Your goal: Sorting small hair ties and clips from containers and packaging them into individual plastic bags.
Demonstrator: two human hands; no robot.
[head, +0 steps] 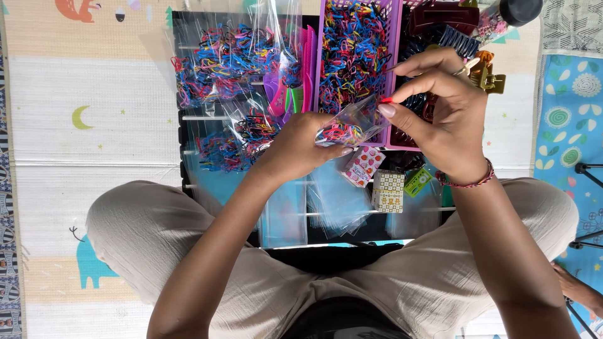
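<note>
- The left hand (300, 147) grips a small clear bag (352, 125) from below, fingers curled round its lower end; the bag holds a few coloured bands.
- The right hand (440, 110) pinches the bag's upper edge between thumb and forefinger, the other fingers arched above it.
- The bag hangs just above the near edge of the purple basket (392, 81), which is heaped with loose bands (353, 50).
- At the tray's (182, 135) left side lie filled bags (226, 59), with combs (295, 91) between them and the basket.
- Along the tray's near edge lie empty clear bags (336, 201) and small patterned tags (388, 190).
- Hair claws (449, 28) sit in the compartment right of the bands.
- Risk, as I judge it: the thin film is held only by fingertips, so a slip at the mouth could tip bands out over the tags.
- The mouth looks narrow; forcing it could tear the film.
- A wrist dropping low could knock the heap over the basket's rim.
</note>
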